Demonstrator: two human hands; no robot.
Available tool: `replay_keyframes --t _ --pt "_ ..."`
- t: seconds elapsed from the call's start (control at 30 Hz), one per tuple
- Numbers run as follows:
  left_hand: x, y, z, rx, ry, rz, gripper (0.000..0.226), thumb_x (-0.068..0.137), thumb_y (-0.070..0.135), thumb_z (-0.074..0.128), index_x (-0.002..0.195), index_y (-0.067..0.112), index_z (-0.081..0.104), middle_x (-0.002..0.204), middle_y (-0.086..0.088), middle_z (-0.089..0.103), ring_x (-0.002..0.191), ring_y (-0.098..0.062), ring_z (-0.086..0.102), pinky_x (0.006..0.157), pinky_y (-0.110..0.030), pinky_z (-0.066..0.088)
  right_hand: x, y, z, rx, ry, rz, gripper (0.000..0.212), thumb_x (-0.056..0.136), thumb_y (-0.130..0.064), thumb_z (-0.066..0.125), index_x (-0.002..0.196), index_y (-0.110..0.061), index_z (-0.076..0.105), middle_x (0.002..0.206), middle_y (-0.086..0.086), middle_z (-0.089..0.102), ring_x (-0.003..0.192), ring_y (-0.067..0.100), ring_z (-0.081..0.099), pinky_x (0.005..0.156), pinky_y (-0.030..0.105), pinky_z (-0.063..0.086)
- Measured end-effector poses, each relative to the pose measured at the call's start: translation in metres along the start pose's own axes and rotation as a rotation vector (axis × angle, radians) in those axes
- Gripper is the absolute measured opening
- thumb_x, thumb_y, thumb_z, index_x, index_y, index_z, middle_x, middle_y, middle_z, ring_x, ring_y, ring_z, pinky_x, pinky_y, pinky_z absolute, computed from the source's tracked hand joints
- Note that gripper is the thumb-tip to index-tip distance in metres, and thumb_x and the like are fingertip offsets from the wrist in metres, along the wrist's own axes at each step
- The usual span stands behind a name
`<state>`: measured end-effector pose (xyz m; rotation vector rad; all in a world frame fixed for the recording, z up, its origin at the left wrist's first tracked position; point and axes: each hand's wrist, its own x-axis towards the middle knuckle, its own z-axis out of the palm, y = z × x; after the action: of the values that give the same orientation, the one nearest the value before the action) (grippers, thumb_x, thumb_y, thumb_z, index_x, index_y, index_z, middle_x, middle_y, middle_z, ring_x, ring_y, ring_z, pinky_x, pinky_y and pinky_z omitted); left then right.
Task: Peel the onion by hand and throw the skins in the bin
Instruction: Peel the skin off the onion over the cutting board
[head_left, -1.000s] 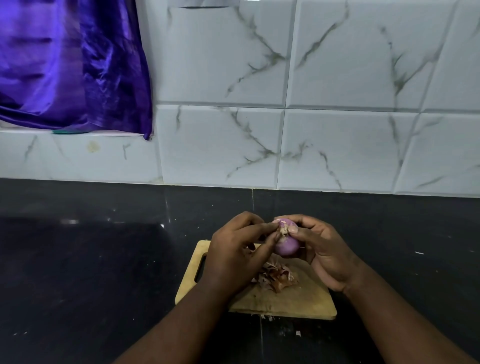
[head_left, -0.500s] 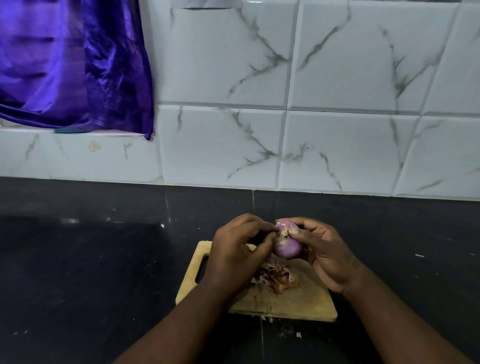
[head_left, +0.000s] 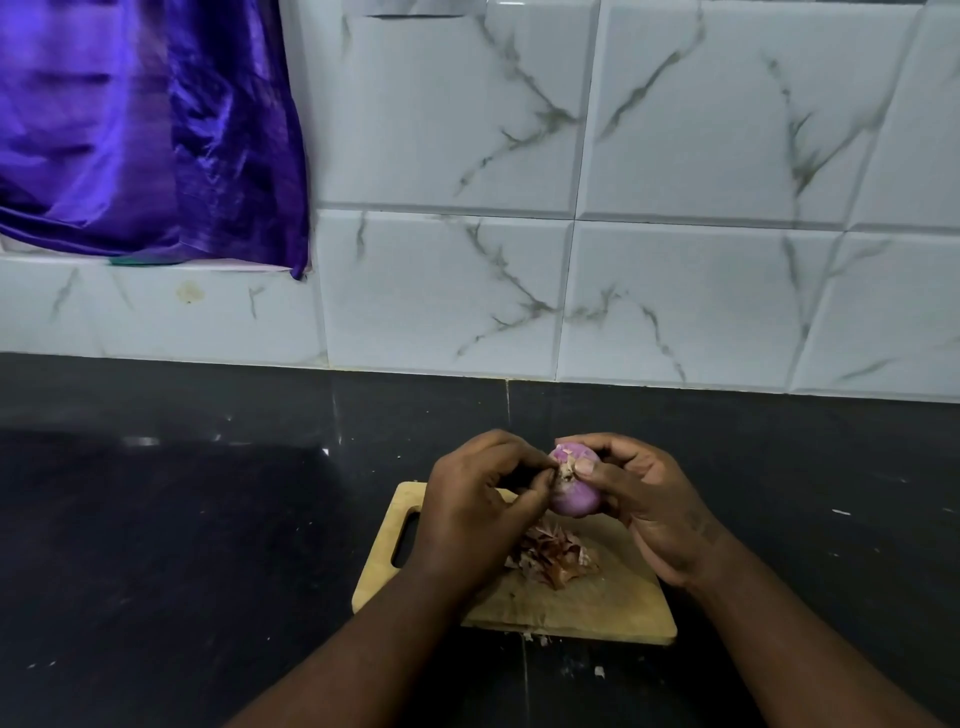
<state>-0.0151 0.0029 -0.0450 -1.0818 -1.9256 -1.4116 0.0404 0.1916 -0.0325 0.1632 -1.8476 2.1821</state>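
A small purple onion (head_left: 574, 499), mostly bare of dry skin, is held above a wooden cutting board (head_left: 597, 603). My right hand (head_left: 649, 499) cups it from the right, thumb on its top end. My left hand (head_left: 472, 504) pinches at the pale root end of the onion with thumb and fingertips. A heap of brown dry skins (head_left: 553, 556) lies on the board under the hands. No bin is in view.
The board sits on a black stone counter (head_left: 182, 519) with a few skin crumbs (head_left: 597, 671) near its front edge. A white marbled tile wall (head_left: 675, 291) rises behind. A purple cloth (head_left: 145, 130) hangs at the upper left.
The onion has been turned slightly in the hands, and my left fingers have curled closer onto its root end. The skin heap has stayed put.
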Motion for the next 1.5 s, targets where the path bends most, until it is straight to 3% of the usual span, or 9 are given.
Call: replay_keyframes --t 0.3,0.6,0.7,0.8,0.97,1.23,1.37,1.5 --pt "0.0004 0.001 0.0012 -0.052 0.025 -0.036 0.016 0.089 0.009 0.083 0.104 0.014 0.084 0.097 0.005 0.077 0.09 -0.006 0.074 0.076 -0.02 0.062 0.001 -0.0014 -0.0008 0.057 0.021 0.012 0.034 0.083 -0.014 0.071 0.114 -0.001 0.075 0.112 0.026 0.075 0.092 0.028 0.076 0.071 0.032 0.063" --pt "-0.001 0.0006 0.0015 0.069 0.032 -0.033 0.012 0.089 0.007 0.081 0.098 0.015 0.081 0.095 0.008 0.075 0.085 -0.005 0.071 0.073 -0.026 0.062 0.0017 0.0024 -0.0004 -0.005 -0.007 -0.013 0.033 0.083 -0.015 0.079 0.115 -0.007 0.076 0.116 0.022 0.076 0.105 0.035 0.074 0.084 0.038 0.063" --pt "-0.0001 0.002 0.0034 0.053 0.041 -0.08 0.009 0.091 0.008 0.078 0.097 0.016 0.077 0.095 0.008 0.072 0.085 -0.007 0.069 0.072 -0.026 0.061 0.0026 0.002 0.0014 0.016 -0.016 0.007 0.036 0.081 -0.016 0.076 0.116 -0.007 0.076 0.117 0.023 0.075 0.101 0.032 0.075 0.079 0.035 0.064" --pt "0.0002 0.0036 0.003 -0.034 0.086 -0.129 0.01 0.095 0.006 0.074 0.1 0.014 0.078 0.096 0.007 0.074 0.09 -0.008 0.071 0.074 -0.023 0.06 0.0026 -0.0002 0.0024 0.076 -0.02 0.009 0.05 0.075 -0.027 0.087 0.119 -0.006 0.075 0.118 0.024 0.075 0.099 0.029 0.075 0.077 0.033 0.063" --pt "-0.0013 0.0053 0.0017 -0.012 0.047 -0.061 0.017 0.091 0.012 0.081 0.108 0.015 0.082 0.101 0.007 0.077 0.092 -0.004 0.074 0.078 -0.021 0.062 0.0018 -0.001 -0.0008 0.087 0.0 -0.003 0.033 0.082 -0.012 0.073 0.114 -0.009 0.078 0.115 0.021 0.076 0.1 0.028 0.075 0.079 0.032 0.063" --pt "0.0002 -0.0014 0.0033 -0.003 0.063 -0.13 0.013 0.088 0.01 0.083 0.099 0.018 0.083 0.091 0.01 0.078 0.086 -0.005 0.074 0.074 -0.026 0.063 0.0009 0.0001 0.0002 0.037 -0.017 -0.027 0.046 0.071 -0.025 0.082 0.115 -0.011 0.078 0.114 0.019 0.077 0.102 0.028 0.075 0.082 0.033 0.063" --pt "-0.0001 0.0002 0.0044 -0.186 0.067 -0.262 0.014 0.091 0.012 0.08 0.102 0.02 0.083 0.095 0.007 0.08 0.091 -0.01 0.077 0.079 -0.035 0.066 0.0015 -0.0007 0.0001 0.082 -0.023 -0.004 0.036 0.078 -0.015 0.078 0.114 -0.012 0.079 0.114 0.02 0.077 0.102 0.029 0.074 0.084 0.034 0.064" --pt "-0.0015 0.0066 0.004 -0.165 0.043 -0.229 0.013 0.088 0.016 0.085 0.1 0.018 0.082 0.094 0.007 0.079 0.089 -0.008 0.077 0.075 -0.029 0.065 0.0017 -0.0013 -0.0004 0.078 -0.009 -0.006 0.035 0.08 -0.011 0.074 0.115 -0.01 0.078 0.116 0.021 0.076 0.104 0.031 0.074 0.083 0.034 0.064"
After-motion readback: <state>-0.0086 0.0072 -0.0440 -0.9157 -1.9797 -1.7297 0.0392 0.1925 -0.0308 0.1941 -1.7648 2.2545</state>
